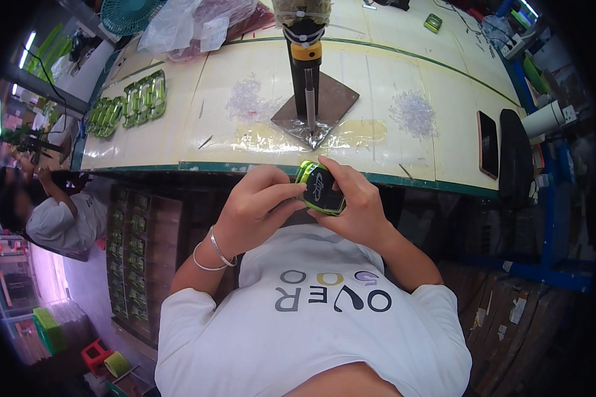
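Note:
A small rounded black-and-green casing (320, 190) with a white emblem is held in front of my chest, just off the table's near edge. My right hand (359, 198) grips its right side, with the thumb along the top and the fingers beneath. At its left edge, my left hand (261, 202) pinches with thumb and forefinger; the fingertips touch the casing, and any small piece between them is hidden. Beyond the hands stands an upright black tool (304, 73) with a yellow collar and a thin metal rod, over a brown square plate (341, 99).
Rows of green casings (144, 98) lie at the table's left. Piles of clear scraps (414, 112) flank the plate. A phone (487, 144) and dark pouch (515, 155) lie right. Plastic bags (195, 26) sit at the back. A filled tray rack (136, 255) and another person (63, 218) are left.

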`<state>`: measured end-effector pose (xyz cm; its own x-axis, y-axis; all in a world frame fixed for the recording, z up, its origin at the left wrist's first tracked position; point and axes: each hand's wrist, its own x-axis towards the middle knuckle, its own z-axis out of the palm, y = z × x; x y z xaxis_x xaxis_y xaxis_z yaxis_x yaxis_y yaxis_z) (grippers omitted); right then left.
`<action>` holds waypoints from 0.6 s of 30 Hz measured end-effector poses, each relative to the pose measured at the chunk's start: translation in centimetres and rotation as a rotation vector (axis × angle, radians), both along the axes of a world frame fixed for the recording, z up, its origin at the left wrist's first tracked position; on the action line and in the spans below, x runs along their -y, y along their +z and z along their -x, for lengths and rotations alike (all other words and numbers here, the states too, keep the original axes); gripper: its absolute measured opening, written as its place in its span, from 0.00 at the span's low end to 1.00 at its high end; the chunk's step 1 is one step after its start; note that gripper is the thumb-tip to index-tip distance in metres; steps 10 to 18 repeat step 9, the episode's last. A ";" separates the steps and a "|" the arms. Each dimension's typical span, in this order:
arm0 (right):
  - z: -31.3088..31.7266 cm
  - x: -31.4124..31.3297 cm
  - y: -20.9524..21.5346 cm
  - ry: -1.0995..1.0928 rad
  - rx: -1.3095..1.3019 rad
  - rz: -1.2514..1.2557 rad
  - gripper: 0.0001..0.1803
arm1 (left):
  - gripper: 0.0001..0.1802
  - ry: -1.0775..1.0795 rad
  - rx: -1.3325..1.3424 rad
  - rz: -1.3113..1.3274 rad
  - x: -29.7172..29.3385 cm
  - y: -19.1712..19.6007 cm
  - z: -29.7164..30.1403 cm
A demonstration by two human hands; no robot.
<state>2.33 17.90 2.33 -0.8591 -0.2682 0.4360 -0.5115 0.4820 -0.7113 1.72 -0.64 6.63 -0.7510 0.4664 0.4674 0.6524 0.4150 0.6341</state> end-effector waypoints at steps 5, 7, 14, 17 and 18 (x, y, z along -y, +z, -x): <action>-0.3 -0.1 -0.6 0.006 0.043 0.012 0.38 | 0.17 -0.040 -0.133 0.027 -0.6 -1.5 -0.5; -0.5 0.0 -0.9 0.006 0.061 -0.014 0.36 | 0.16 -0.074 -0.129 0.049 -1.0 -1.9 -0.8; -0.7 -0.2 -1.3 -0.004 0.099 -0.020 0.38 | 0.16 0.002 -0.160 0.029 -1.3 -2.5 -0.9; -0.7 -0.2 -1.3 -0.004 0.099 -0.020 0.38 | 0.16 0.002 -0.160 0.029 -1.3 -2.5 -0.9; -0.7 -0.2 -1.3 -0.004 0.099 -0.020 0.38 | 0.16 0.002 -0.160 0.029 -1.3 -2.5 -0.9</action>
